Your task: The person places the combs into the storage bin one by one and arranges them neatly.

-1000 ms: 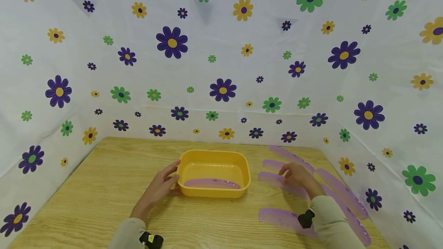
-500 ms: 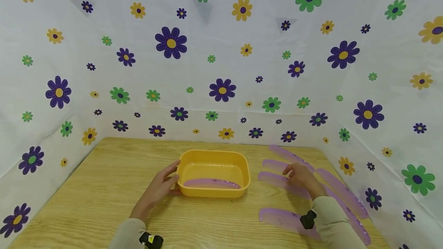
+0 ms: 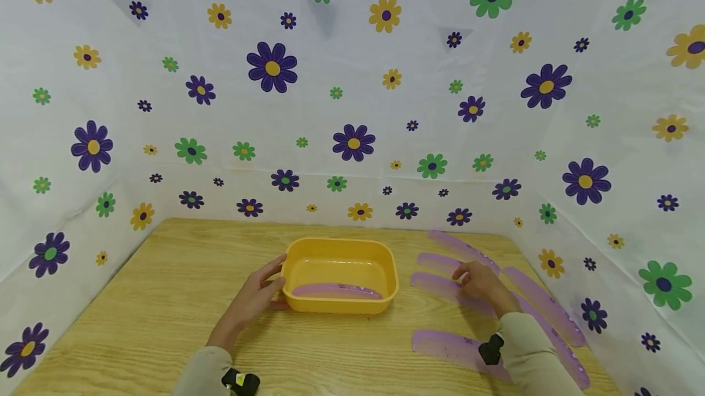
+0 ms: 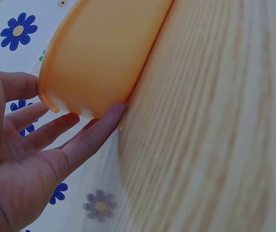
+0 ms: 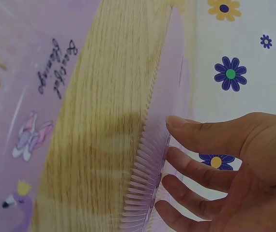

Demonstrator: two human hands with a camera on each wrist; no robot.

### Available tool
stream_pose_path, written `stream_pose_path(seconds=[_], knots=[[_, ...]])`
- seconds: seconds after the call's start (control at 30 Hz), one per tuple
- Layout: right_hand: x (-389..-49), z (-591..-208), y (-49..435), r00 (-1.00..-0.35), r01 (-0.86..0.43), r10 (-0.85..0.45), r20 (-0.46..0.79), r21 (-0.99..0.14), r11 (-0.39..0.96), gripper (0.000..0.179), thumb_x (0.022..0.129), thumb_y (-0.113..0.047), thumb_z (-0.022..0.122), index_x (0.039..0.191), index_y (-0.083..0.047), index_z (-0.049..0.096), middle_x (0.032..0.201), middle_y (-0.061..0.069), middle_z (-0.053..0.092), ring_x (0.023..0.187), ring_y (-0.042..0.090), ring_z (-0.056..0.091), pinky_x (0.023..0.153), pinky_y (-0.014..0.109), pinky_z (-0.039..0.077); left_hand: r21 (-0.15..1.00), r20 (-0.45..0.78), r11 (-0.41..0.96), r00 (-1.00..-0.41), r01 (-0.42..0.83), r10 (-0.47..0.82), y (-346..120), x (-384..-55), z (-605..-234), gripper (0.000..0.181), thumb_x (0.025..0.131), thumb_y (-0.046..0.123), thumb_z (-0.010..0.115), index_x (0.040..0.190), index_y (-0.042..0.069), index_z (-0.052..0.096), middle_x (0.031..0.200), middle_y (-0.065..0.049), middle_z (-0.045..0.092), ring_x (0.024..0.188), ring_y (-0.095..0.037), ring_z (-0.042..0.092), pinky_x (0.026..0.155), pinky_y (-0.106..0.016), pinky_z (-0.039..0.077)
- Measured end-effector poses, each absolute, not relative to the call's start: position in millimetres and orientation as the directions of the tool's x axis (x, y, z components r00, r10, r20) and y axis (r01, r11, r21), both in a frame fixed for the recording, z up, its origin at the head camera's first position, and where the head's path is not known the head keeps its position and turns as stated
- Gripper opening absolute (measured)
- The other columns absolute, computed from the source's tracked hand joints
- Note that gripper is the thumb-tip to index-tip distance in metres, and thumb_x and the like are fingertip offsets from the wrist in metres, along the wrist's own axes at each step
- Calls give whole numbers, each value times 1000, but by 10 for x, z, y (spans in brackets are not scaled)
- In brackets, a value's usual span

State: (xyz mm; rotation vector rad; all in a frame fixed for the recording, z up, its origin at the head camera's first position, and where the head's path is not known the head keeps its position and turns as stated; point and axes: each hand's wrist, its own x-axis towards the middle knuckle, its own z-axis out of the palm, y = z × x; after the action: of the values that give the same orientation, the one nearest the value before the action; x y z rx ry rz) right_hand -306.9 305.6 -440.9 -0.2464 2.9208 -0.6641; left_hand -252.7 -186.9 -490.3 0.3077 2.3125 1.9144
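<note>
Left hand (image 3: 250, 298) is steadying against the left end of the yellow tray (image 3: 338, 306); its fingers are spreading apart, tips touching the wall. Inside, one purple comb (image 3: 336, 291) is lying along the near wall. Right hand (image 3: 484, 286) is reaching over a comb on the table (image 3: 432, 284), right of the tray, fingers bending, spaced apart, tips meeting its spine; whether they are pinching, I cannot tell. Five other purple combs (image 3: 446, 346) are lying around that hand.

One yellow tray (image 3: 339, 306), seven purple combs (image 3: 337, 291), two hands (image 3: 254, 295), one wooden table (image 3: 319, 353)
</note>
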Motion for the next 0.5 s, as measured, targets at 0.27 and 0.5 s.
stream_pose_path(seconds=[0.27, 0.5], knots=[[-3057, -4452, 3049, -982, -104, -165, -95, -459, 882, 31, 79, 5, 77, 109, 4, 70, 103, 26, 71, 97, 38, 68, 92, 57, 56, 981, 37, 179, -972, 80, 231, -1867, -2525, -4916, 58, 110, 11, 44, 165, 8, 23, 164, -29, 30, 135, -51, 53, 87, -45, 64], [-3058, -4469, 3063, -980, -124, -183, -83, -465, 877, 34, 76, 5, 79, 109, 5, 69, 103, 26, 71, 97, 38, 67, 92, 58, 56, 982, 40, 170, -971, 82, 236, -1869, -2530, -4924, 59, 110, 10, 45, 165, 8, 23, 164, -29, 30, 135, -51, 54, 86, -45, 64]])
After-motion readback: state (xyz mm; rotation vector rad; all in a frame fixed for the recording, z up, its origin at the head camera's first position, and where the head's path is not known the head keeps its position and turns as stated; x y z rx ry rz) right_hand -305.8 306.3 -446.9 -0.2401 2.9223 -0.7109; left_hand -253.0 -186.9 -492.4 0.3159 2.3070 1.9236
